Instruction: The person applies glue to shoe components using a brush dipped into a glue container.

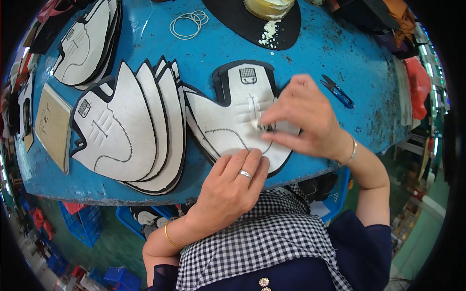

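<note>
A white shoe upper [221, 114] with black edging and dark zigzag stitching lies in front of me on the table, other pieces showing under its left edge. My left hand [236, 182] rests with fingers laid flat on the upper's near edge; its thumb is hidden. Over the upper's right half, my right hand [306, 116] is slightly blurred, thumb and fingers closing around a small whitish and dark thing [264, 127] too unclear to name. To the left of the upper is a fanned stack of similar uppers [116, 140].
Another stack of uppers [82, 48] sits far left, near a worn notebook [52, 126]. Rubber bands [187, 26] and a yellow tub [267, 8] on a black sheet [238, 24] with white crumbs lie at the back. Blue thread snips [338, 91] are right of my right hand.
</note>
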{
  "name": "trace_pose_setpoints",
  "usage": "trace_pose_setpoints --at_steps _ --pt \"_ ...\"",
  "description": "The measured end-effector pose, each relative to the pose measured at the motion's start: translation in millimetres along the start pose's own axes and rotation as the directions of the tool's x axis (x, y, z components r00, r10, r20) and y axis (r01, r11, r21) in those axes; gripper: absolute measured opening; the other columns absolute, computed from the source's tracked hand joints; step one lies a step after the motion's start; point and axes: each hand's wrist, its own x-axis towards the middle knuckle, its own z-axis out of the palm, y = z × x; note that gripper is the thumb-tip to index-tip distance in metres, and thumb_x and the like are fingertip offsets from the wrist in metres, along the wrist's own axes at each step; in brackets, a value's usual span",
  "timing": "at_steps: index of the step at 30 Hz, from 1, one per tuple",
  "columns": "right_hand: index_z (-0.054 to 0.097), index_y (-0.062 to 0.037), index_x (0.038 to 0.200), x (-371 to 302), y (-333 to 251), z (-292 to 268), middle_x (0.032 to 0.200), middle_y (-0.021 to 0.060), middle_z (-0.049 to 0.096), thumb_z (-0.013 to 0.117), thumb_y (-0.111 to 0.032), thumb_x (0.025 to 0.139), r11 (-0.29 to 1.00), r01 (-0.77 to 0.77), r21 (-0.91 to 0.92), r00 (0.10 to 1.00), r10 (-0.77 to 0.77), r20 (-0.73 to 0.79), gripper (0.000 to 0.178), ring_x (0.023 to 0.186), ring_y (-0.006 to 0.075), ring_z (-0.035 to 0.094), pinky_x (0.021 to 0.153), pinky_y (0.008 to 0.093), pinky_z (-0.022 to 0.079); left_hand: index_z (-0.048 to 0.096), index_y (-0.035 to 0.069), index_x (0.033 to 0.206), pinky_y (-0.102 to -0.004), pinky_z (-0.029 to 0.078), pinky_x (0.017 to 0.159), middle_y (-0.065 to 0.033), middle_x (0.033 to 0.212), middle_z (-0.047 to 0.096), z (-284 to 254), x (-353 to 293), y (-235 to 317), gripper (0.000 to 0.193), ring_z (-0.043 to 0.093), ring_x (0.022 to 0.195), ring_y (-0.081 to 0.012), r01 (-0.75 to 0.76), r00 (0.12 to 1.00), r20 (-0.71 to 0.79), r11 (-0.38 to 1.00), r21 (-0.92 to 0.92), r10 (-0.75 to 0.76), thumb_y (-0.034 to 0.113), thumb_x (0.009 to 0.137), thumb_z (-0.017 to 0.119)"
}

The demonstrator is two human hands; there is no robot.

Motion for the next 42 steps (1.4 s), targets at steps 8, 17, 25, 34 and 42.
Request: trace_pose_setpoints --at_steps 8,17,25,34,42 --pt "0.070 -0.0064 0.103 -24.9 10.1 -16.4 0.096 0.0024 0.074 0.081 -0.011 0.085 0.833 -0.334 0.442 0.861 0.461 -0.218 0.021 0.082 0.0112 0.060 0.079 0.0253 0.049 0.074 0.008 0.107 -0.0341 0.052 0.063 -0.0032 0.085 0.059 -13.7 -7.2 -12.7 0.040 0.062 0.077 -0.0193 0.054 0.996 0.074 0.994 -0.098 -0.046 0.000 0.068 0.071" --pt "0.070 -0.0058 0.105 -23.6 17.5 -12.0 0.098 0.0018 0.074 0.077 -0.011 0.091 0.739 -0.342 0.580 0.816 0.540 -0.208 0.017 0.087 0.0087 0.062 0.082 0.0252 0.049 0.074 -0.002 0.089 -0.0302 0.042 0.051 -0.0086 0.069 0.062 -107.0 -35.3 -20.7 0.024 0.057 0.059 -0.0178 -0.119 0.796 -0.586 0.989 0.090 0.149 0.004 0.069 0.086" --pt "0.073 -0.0090 0.099 -4.2 0.7 -0.4 0.087 0.0004 0.071 0.083 -0.019 0.083 0.863 -0.363 0.351 0.902 0.420 -0.099 0.021 0.079 0.0119 0.062 0.084 0.0295 0.047 0.072 -0.002 0.104 -0.0363 0.046 0.060 -0.0133 0.080 0.063 -134.3 -78.1 -46.1 0.036 0.059 0.066 -0.0274 0.269 0.949 -0.293 0.787 0.555 -0.118 -0.002 0.069 0.084" --pt "0.073 -0.0105 0.096 8.3 2.1 14.7 0.082 -0.0005 0.067 0.084 -0.019 0.080 0.977 -0.169 0.128 0.986 0.169 0.006 0.021 0.075 0.0157 0.060 0.081 0.0327 0.043 0.073 0.014 0.116 -0.0404 0.047 0.090 -0.0033 0.124 0.063 -15.2 -25.4 1.7 0.050 0.060 0.108 -0.0227 0.095 0.994 0.063 0.994 -0.060 -0.092 0.026 0.070 0.086" --pt "0.071 -0.0133 0.095 9.9 6.6 14.0 0.081 -0.0031 0.066 0.084 -0.021 0.078 0.989 0.060 -0.136 0.994 -0.071 -0.078 0.022 0.078 0.0170 0.061 0.085 0.0391 0.045 0.073 0.010 0.115 -0.0383 0.049 0.086 -0.0039 0.118 0.063 -1.0 -16.1 -8.5 0.045 0.062 0.104 -0.0214 -0.016 0.999 0.048 1.000 -0.007 0.016 0.025 0.073 0.083"
